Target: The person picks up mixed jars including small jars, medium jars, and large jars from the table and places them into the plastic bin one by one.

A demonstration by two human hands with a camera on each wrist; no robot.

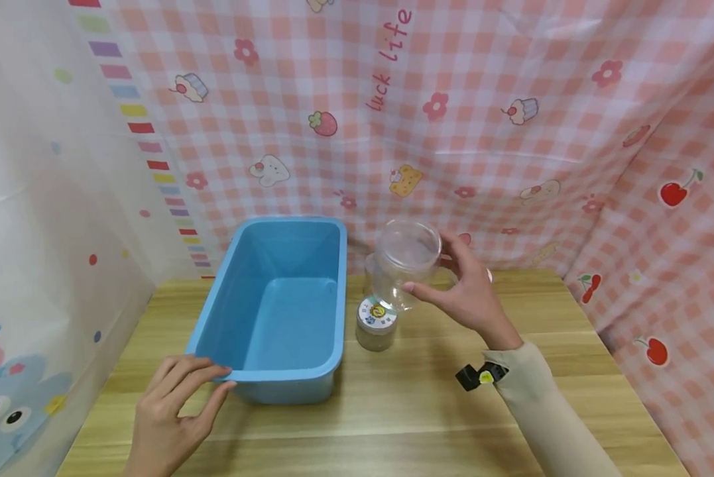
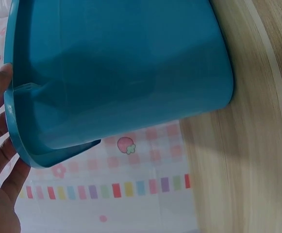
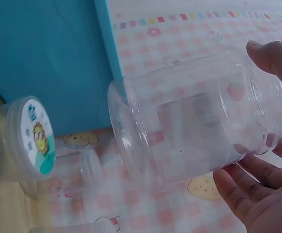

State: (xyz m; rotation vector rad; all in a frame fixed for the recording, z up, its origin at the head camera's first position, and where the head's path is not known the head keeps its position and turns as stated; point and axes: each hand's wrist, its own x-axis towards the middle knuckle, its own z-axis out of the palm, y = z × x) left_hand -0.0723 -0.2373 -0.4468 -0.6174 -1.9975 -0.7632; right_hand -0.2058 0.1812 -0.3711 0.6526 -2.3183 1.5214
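Two hands, both mine, work over a wood-grain worktop (image 1: 416,424). My right hand (image 1: 467,288) holds a clear plastic jar (image 1: 401,271) off the worktop, thumb and fingers spread wide around its side. The jar is just left of that hand, its long axis tilted, lower end leaning toward the blue plastic tub (image 1: 327,376). The tub sits toward the worktop's left edge, long sides running to the far edge; my left hand (image 1: 172,404) pinches its near left corner. Between tub and right hand stands a small jar with a printed lid (image 1: 376,328).
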